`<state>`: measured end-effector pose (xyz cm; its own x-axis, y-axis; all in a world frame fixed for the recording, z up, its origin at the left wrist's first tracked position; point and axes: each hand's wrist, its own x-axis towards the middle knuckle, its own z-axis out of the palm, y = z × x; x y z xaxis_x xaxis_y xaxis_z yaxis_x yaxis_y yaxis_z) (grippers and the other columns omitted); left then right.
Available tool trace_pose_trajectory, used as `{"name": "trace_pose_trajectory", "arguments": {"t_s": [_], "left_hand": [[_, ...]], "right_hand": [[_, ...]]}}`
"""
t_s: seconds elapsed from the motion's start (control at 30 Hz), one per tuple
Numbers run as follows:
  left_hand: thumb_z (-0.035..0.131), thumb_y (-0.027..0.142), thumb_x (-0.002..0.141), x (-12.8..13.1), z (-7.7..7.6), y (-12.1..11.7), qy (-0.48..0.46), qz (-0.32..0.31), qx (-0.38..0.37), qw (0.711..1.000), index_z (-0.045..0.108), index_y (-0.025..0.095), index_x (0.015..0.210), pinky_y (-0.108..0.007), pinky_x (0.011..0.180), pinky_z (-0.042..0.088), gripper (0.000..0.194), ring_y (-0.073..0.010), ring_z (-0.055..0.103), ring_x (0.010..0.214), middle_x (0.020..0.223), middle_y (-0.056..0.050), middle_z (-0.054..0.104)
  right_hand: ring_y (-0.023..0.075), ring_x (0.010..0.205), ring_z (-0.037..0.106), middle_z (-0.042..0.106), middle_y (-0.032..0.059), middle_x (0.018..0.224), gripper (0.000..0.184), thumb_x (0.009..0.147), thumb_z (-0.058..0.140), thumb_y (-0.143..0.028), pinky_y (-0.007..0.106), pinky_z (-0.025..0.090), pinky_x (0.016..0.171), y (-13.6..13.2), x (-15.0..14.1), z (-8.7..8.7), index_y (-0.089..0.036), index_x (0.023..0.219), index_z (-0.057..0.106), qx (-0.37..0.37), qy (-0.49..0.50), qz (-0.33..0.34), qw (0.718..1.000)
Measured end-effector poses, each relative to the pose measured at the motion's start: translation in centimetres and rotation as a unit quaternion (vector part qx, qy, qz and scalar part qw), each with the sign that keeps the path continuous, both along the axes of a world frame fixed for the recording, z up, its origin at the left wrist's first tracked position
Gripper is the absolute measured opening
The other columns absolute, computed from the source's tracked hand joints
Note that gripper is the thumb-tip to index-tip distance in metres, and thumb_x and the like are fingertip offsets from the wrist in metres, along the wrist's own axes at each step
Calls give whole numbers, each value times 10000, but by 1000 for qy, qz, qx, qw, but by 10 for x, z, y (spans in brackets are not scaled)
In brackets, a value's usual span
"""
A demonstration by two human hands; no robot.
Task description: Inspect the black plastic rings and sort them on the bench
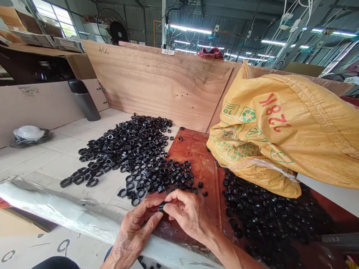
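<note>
Both my hands meet low in the middle of the head view, pinching one small black plastic ring between their fingertips. My left hand comes up from below with thumb and fingers curled on the ring's left side. My right hand closes on it from the right. Just beyond my fingers lies a big heap of black rings spread over the white tiled top. A second heap of smaller black parts lies to the right, spilling from under a yellow woven sack.
A reddish board lies between the two heaps. A plywood sheet stands behind them. A dark cylinder bin and a bagged bundle sit at the left. A clear plastic sheet covers the near edge.
</note>
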<state>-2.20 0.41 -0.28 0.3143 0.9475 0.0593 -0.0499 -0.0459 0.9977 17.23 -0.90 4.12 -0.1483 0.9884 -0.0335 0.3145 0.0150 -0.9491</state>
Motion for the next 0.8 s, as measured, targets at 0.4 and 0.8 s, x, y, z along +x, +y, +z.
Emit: {"name": "trace_pose_trajectory", "arguments": {"t_s": [0.4, 0.8], "left_hand": [[774, 496, 823, 3, 20, 1, -6, 13, -106, 994, 771, 214, 1039, -248, 737, 615, 356, -212, 752, 794, 824, -23, 799], [726, 333, 909, 2, 5, 3, -57, -1, 24, 998, 750, 280, 1084, -269, 954, 592, 184, -226, 728, 1116, 1199, -32, 768]], "right_hand": [[156, 925, 685, 732, 2, 982, 272, 817, 706, -12, 236, 503, 865, -1, -2, 13, -214, 999, 719, 178, -11, 3, 984], [162, 841, 701, 737, 11, 951, 247, 866, 759, -210, 225, 539, 766, -1, -1, 3, -222, 1106, 703, 138, -37, -21, 990]]}}
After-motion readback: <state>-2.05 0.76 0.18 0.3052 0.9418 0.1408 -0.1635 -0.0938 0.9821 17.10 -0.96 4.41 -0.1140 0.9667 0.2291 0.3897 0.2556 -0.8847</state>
